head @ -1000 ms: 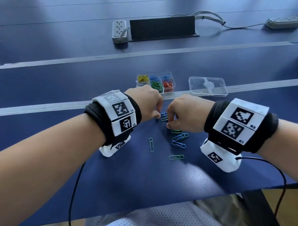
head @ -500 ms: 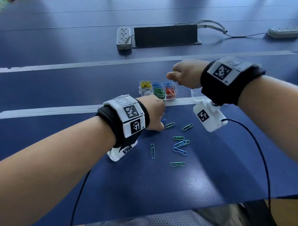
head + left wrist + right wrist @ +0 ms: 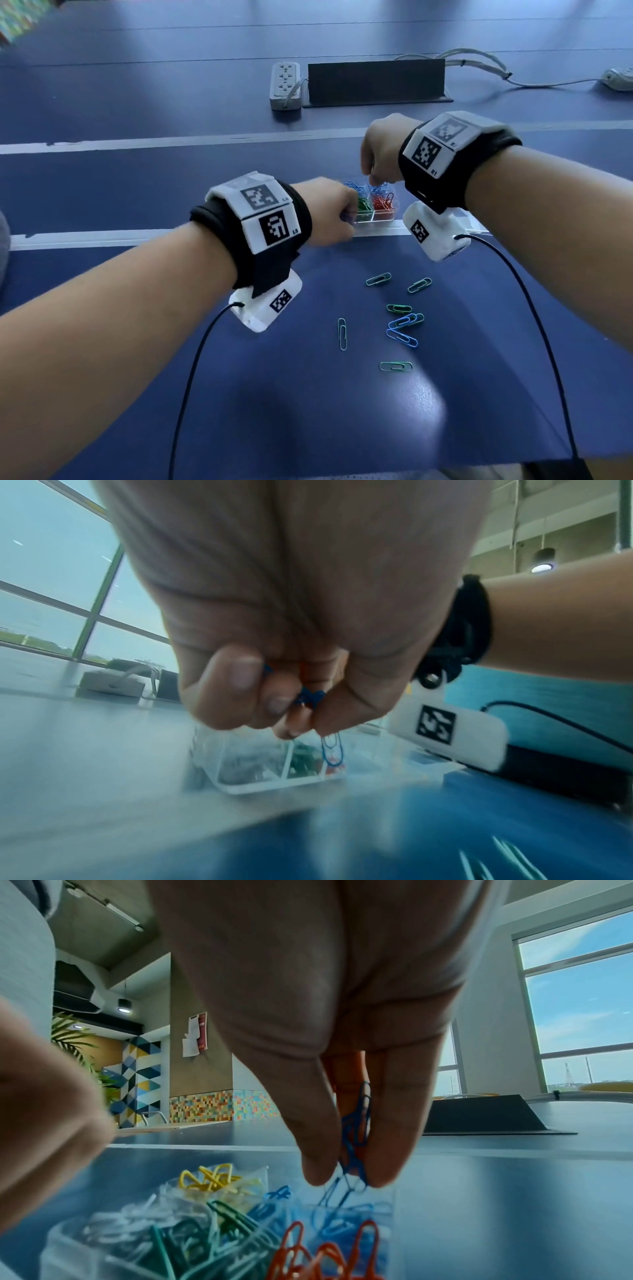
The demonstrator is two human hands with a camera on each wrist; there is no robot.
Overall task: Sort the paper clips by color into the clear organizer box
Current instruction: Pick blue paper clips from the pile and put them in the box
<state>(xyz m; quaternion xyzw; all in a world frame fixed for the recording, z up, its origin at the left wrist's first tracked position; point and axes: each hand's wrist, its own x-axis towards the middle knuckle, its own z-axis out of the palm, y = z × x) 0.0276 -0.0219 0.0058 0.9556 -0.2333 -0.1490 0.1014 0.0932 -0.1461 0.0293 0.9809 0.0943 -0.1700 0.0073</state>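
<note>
The clear organizer box (image 3: 375, 221) holds sorted clips: blue at the back, green and red in front. My right hand (image 3: 375, 180) hangs over the back blue compartment (image 3: 342, 1221). In the right wrist view my right hand (image 3: 346, 1175) pinches a bunch of blue paper clips (image 3: 356, 1131) between thumb and finger. My left hand (image 3: 346, 216) is curled at the box's front left corner. Its fingers (image 3: 240, 685) grip blue paper clips (image 3: 308, 696), and one blue clip (image 3: 332, 750) dangles below. Several green clips (image 3: 378, 279) and blue clips (image 3: 401, 337) lie loose on the table.
Yellow clips (image 3: 212, 1177), white clips (image 3: 113, 1229), green clips (image 3: 205, 1231) and orange-red clips (image 3: 325, 1253) fill other compartments. A power strip (image 3: 286, 85) and a black cable flap (image 3: 376, 82) sit at the back. Wrist-camera cables trail toward the table's near edge.
My left hand left the loose clips and rose to the box's front left corner. My right hand came down over the box, fingers pointing into the blue compartment.
</note>
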